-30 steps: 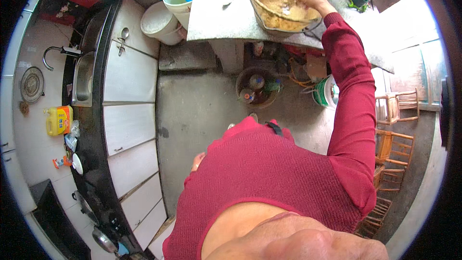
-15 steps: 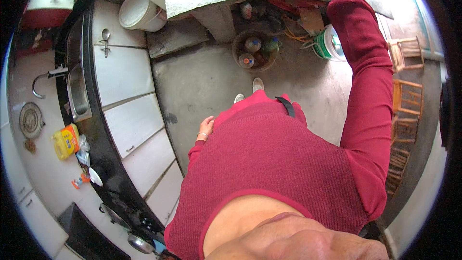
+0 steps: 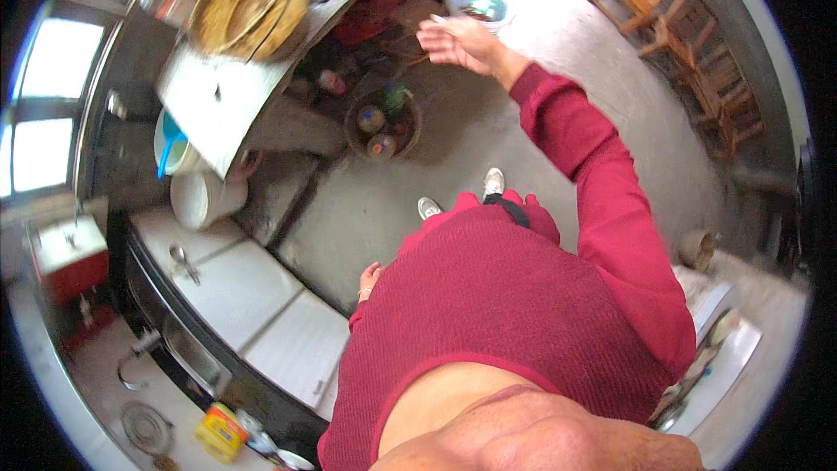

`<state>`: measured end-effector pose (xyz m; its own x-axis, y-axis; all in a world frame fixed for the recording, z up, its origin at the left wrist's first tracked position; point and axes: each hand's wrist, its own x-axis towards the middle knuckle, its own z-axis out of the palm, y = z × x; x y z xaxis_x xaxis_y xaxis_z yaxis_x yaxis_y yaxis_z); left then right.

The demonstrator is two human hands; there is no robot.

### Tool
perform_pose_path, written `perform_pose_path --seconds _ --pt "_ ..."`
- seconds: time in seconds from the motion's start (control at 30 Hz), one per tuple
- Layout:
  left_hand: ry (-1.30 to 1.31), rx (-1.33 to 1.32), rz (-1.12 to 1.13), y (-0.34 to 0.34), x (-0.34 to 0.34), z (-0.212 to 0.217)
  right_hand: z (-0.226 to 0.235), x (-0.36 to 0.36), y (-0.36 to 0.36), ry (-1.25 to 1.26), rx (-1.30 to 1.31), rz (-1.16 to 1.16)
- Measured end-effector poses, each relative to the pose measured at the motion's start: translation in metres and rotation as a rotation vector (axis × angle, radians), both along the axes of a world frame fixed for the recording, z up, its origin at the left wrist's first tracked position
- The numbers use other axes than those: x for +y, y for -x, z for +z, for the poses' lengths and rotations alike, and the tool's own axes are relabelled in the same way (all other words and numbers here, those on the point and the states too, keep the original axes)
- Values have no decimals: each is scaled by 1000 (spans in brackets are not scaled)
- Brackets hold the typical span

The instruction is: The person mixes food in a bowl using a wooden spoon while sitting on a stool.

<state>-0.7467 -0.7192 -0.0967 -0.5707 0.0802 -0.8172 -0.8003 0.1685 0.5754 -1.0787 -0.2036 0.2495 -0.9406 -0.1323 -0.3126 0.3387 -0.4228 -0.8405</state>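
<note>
My right hand (image 3: 462, 42) is stretched out in front of me over the concrete floor, palm showing and fingers apart, with nothing clearly in it. It hovers to the right of a grey table (image 3: 214, 109). On that table stands a large glass bowl (image 3: 248, 4) of yellowish food. My left hand (image 3: 370, 280) hangs loosely at my side next to my red sweater and holds nothing. My white shoes (image 3: 460, 195) show on the floor below.
A round basket (image 3: 382, 122) of small items sits on the floor under the table's edge. White buckets (image 3: 199, 199) stand beside the table, a green-rimmed pail (image 3: 475, 0) beyond my right hand. Wooden chairs (image 3: 689, 26) are far right. White cabinets (image 3: 253, 296) and a sink counter run along my left.
My right hand has come away from the bowl and off the table, now held in the air. My view has turned, so the table has swung to the upper left.
</note>
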Motion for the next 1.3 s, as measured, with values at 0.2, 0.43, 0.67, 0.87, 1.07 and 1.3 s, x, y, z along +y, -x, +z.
perform_pose_path --seconds 0.2,0.43,0.67,0.87,1.07,1.3 --pt "206 -46 -436 103 47 12 -54 153 -191 682 26 -548" --pt "215 180 -1129 213 293 11 -140 316 -455 -424 -219 -817" --pt "-163 116 -1090 177 615 111 -221 314 -702 -1414 -1057 -897" --pt "-299 73 -1504 118 845 148 -221 377 -746 -255 -1109 -1515" --pt "-884 601 -1623 20 1070 228 -171 560 -629 232 -207 -1943" --pt "-1359 1453 -1974 -94 1277 283 -105 728 -506 710 663 -1518"
